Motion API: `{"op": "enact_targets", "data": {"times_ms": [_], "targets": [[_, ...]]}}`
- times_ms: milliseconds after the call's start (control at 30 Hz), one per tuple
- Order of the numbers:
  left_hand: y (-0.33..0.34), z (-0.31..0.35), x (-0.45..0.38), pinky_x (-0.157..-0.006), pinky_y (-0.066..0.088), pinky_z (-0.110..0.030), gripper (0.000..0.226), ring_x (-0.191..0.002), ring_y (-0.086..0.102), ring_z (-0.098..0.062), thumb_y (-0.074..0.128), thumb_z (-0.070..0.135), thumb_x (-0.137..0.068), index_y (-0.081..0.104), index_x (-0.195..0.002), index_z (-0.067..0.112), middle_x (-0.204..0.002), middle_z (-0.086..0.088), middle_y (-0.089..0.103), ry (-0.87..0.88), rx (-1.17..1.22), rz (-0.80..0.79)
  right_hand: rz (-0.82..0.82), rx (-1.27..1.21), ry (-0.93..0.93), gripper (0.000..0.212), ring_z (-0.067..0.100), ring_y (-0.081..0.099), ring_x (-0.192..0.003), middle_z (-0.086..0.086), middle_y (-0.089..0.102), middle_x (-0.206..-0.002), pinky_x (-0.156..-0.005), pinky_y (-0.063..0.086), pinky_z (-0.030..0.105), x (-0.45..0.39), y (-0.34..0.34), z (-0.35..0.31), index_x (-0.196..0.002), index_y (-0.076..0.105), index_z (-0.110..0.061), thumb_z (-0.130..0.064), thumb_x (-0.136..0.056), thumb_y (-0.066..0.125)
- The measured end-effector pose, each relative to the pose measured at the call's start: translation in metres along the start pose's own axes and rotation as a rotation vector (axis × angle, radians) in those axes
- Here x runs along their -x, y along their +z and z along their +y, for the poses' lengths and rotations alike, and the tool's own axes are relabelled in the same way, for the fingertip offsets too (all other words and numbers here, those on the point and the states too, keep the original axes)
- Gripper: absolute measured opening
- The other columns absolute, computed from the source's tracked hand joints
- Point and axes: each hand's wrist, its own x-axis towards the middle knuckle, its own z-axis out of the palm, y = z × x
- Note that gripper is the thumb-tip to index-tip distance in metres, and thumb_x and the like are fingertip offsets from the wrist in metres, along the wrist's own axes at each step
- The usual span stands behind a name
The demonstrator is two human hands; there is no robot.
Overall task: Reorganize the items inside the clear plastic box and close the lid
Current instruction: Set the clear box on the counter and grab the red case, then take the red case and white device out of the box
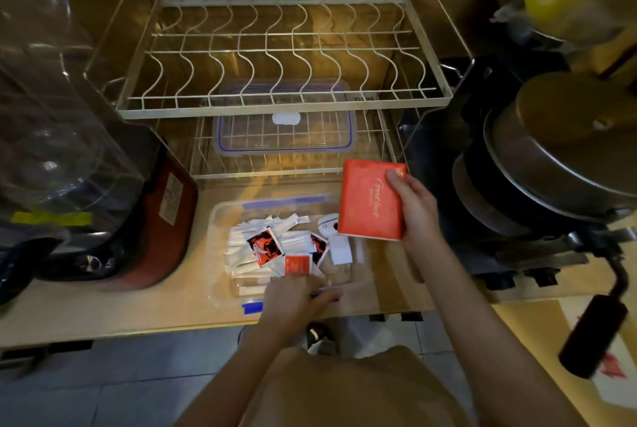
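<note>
Grey floor tiles (120, 375) run along the bottom edge, under a pale wooden counter (103, 316) that carries everything listed.

Left hand (293, 302): at the near rim of the box, fingers loosely bent and reaching in over the contents; blurred, so whether it pinches anything cannot be told.

Box (220, 219), clear plastic, lidless, on the counter at centre, a blue clip (251, 307) at its near edge. Contents: a heap of white sachets (248, 247) on the left side; among them red-and-black packets (263, 245) and one small red packet (298, 264); white wrapped pieces (339, 247) toward the right.

Right hand (413, 206): just right of the box, gripping a flat red carton (370, 200) by its right edge, thumb across the face, fingers behind. Carton tilted, its lower left corner above the box's far right corner.

Red pot (158, 226): left of the box, partly under a large clear bottle (44, 116).

Stacked pans (537, 164): right of the box, dark and steel, a black handle (593, 333) projecting toward the viewer.

Wire rack (282, 57), cream, two tiers, behind the box. Lid (286, 126), clear with a blue seal and white tab, lies flat on the lower tier, well apart from the box.

Yellow object (551, 2), far right corner, blurred.
</note>
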Motion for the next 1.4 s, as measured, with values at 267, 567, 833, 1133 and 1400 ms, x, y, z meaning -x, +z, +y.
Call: {"op": "enact_targets", "data": {"times_ms": [267,567,833,1133,1400], "targets": [[-0.014,-0.027,-0.002,-0.051,0.038,-0.019,0.055,-0.057,0.052,-0.004,0.041,0.073,-0.075,0.071,-0.086,0.028,-0.058,0.009,0.057,-0.073,0.071,0.013,0.068,0.474,-0.268,0.045,0.018,0.055,-0.094,0.002,0.056,-0.102,-0.077,0.041,0.026,-0.006,-0.003,0.009,-0.13,0.05,-0.009,-0.023,-0.089,0.061],[-0.017,-0.03,-0.003,-0.048,0.027,-0.016,0.051,-0.051,0.045,-0.003,0.046,0.07,-0.076,0.072,-0.08,0.026,-0.057,0.01,0.056,-0.073,0.155,0.014,0.044,0.73,-0.042,0.039,0.033,0.059,-0.105,0.024,0.063,-0.114,-0.081,0.041,0.029,-0.038,-0.004,0.06,-0.117,0.057,0.001,-0.029,-0.095,0.05],[-0.016,-0.028,-0.003,-0.051,0.031,-0.016,0.059,-0.053,0.047,-0.003,0.041,0.078,-0.07,0.071,-0.081,0.028,-0.058,0.012,0.054,-0.096,0.228,-0.003,0.156,0.761,-0.033,0.047,0.041,0.051,-0.119,0.029,0.055,-0.127,-0.099,0.039,0.04,-0.046,-0.005,0.067,-0.132,0.043,0.001,-0.031,-0.098,0.039],[-0.018,-0.025,-0.006,-0.048,0.031,-0.015,0.046,-0.048,0.048,-0.005,0.053,0.069,-0.072,0.064,-0.061,0.025,-0.052,0.006,0.057,-0.135,0.283,-0.057,-0.006,0.951,-0.19,0.079,0.028,0.026,-0.139,0.011,0.031,-0.149,-0.112,0.029,0.043,-0.032,-0.008,0.078,-0.147,0.019,-0.013,-0.018,-0.083,0.066],[-0.017,-0.017,-0.003,-0.06,0.047,-0.024,0.053,-0.067,0.061,-0.009,0.052,0.075,-0.068,0.068,-0.076,0.025,-0.068,0.007,0.065,-0.175,0.201,-0.035,0.026,1.005,-0.436,0.056,0.023,0.033,-0.134,0.008,0.037,-0.142,-0.11,0.036,0.041,-0.006,0.013,0.068,-0.138,0.036,-0.015,-0.029,-0.088,0.059]]}}
